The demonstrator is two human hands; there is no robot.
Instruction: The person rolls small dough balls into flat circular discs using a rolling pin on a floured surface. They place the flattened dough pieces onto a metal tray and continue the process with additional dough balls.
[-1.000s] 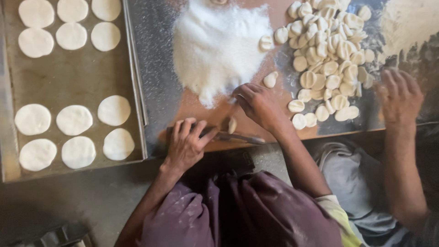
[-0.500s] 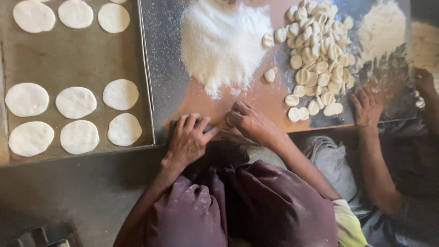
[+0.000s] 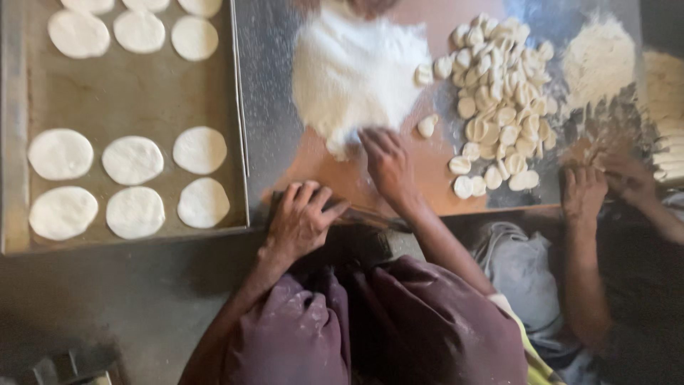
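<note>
My right fingers [image 3: 370, 142] are spread flat and reach into the near edge of the flour heap [image 3: 356, 68] in the upper middle of the frame; they hold nothing that I can make out, though motion blur hides the tips. My left hand [image 3: 299, 221] sits lower, fingers curled loosely over a thin dark rolling pin [image 3: 370, 216] that lies across the near edge of the worktop [image 3: 271, 107]; I cannot tell whether it truly grips the pin or only rests on it. To do this well, I judge I should take only a light pinch of flour and keep the left hand steadying the pin so it does not roll off. A single dough piece [image 3: 427, 126] lies just beside my right hand, with the pile of dough pieces [image 3: 499, 85] further right. The flattened rounds [image 3: 132, 160] lie on a tray [image 3: 14, 142] at the left. Another person's hands [image 3: 598, 185] work at the right edge.
</note>
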